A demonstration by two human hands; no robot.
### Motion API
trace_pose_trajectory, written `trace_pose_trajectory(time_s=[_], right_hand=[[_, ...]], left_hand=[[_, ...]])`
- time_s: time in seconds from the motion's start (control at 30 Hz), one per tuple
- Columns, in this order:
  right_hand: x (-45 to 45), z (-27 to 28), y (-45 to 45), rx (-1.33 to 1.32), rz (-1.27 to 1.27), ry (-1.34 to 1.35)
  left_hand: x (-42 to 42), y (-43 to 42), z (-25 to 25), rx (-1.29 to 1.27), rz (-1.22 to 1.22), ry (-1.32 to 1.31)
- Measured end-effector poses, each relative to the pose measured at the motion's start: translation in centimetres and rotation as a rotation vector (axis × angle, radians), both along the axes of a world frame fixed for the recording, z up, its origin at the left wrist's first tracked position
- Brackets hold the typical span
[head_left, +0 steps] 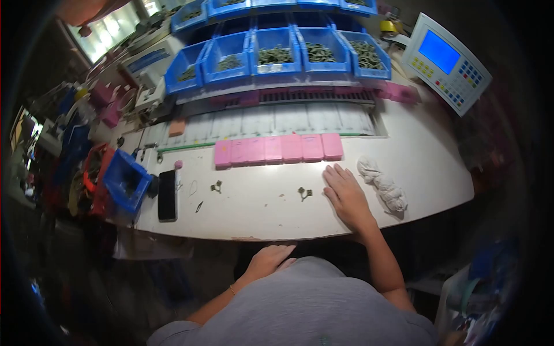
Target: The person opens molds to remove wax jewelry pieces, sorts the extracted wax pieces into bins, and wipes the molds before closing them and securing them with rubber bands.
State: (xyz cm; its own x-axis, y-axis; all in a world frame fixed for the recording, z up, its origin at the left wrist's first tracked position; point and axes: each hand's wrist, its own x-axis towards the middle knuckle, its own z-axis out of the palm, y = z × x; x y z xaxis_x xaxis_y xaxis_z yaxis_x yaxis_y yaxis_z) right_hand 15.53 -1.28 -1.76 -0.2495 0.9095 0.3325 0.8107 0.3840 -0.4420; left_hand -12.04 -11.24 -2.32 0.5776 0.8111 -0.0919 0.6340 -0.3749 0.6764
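Note:
My right hand lies palm down on the white tabletop, fingers stretched out and holding nothing. Its fingertips are just short of a row of pink blocks. To its right is a twisted white cloth. On its left, apart from it, sits a small dark branched piece, and a similar branched piece lies farther left. My left hand rests by my lap below the table's front edge, its fingers extended and nothing visible in them.
Blue bins of small greenish parts stand across the back. A control panel with a blue screen is at the right rear. On the left are a black phone, a tilted blue bin and a small orange block.

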Motion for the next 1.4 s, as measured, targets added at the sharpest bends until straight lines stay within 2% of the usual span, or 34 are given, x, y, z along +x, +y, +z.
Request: trace_pose_trajectory(time_s=[0.1,0.23,0.3,0.43,0.5,0.57,0.6,0.67,0.7,0.77,0.83,0.9,0.97,1.0,1.07,1.13,1.17,1.23,1.27,1.33,1.4], right_hand=[[0.2,-0.7,-0.8,-0.016,0.01,-0.012],[-0.8,-0.9,-4.1,0.015,-0.041,-0.026],[-2.0,-0.9,-6.0,0.046,-0.036,-0.033],[-5.8,-1.3,-9.1,0.059,0.14,0.022],[-7.6,-1.0,-9.5,0.074,0.291,0.033],[-8.5,-1.1,-8.8,0.08,0.477,0.137],[-8.8,-0.8,-8.7,0.075,0.449,0.129],[-8.8,-0.4,-8.4,-0.138,0.574,0.471],[-8.2,-0.2,-8.2,-0.134,0.554,0.465],[-6.9,0.1,-7.4,-0.094,0.375,0.527],[-4.2,0.0,-6.0,0.121,0.154,0.434],[-1.1,0.3,-4.2,0.339,-0.105,0.263],[2.3,0.3,-2.9,0.332,-0.241,0.167],[3.4,0.2,-2.7,0.278,-0.256,0.207],[5.0,0.0,-2.3,0.232,-0.284,0.241],[6.4,-0.1,-2.1,0.069,-0.301,0.175],[7.1,-0.6,-1.9,0.076,-0.311,0.172],[8.0,-1.2,-1.2,0.018,-0.408,-0.146],[8.0,-1.4,-1.0,0.021,-0.403,-0.144],[7.3,-1.5,-0.8,-0.101,-0.291,-0.176],[5.2,-1.7,-1.0,-0.081,-0.197,-0.178]], left_hand=[[0.0,0.4,0.1,-0.119,0.033,-0.012],[-0.1,0.5,0.6,-0.082,0.052,-0.031],[-0.1,1.0,0.9,-0.244,-0.002,-0.108],[-0.5,1.0,0.9,-0.422,-0.012,-0.158],[-0.6,0.8,1.1,-0.513,-0.05,-0.044],[-1.4,0.3,-0.5,-0.496,-0.133,-0.003],[-1.5,0.2,-0.8,-0.434,-0.129,-0.047],[-2.0,-0.1,-2.1,-0.297,-0.127,-0.136],[-1.6,0.1,-1.1,-0.298,-0.148,-0.139],[-0.8,0.5,3.0,-0.371,0.025,-0.135],[0.4,1.6,4.3,-0.34,0.087,-0.198],[1.6,2.8,4.4,-0.065,0.187,-0.257],[3.5,5.1,3.4,0.293,0.086,-0.22],[4.6,6.1,3.2,0.296,0.074,-0.227],[6.4,7.6,2.7,0.586,-0.106,0.098],[6.6,8.3,1.3,0.546,-0.115,0.127],[6.3,8.7,0.9,0.506,-0.112,0.167],[5.3,9.5,0.8,0.489,-0.079,0.208],[4.5,9.8,0.8,0.461,-0.01,0.235],[2.3,10.3,0.6,0.416,0.101,0.288],[-0.1,10.6,0.3,0.408,0.181,0.324]])
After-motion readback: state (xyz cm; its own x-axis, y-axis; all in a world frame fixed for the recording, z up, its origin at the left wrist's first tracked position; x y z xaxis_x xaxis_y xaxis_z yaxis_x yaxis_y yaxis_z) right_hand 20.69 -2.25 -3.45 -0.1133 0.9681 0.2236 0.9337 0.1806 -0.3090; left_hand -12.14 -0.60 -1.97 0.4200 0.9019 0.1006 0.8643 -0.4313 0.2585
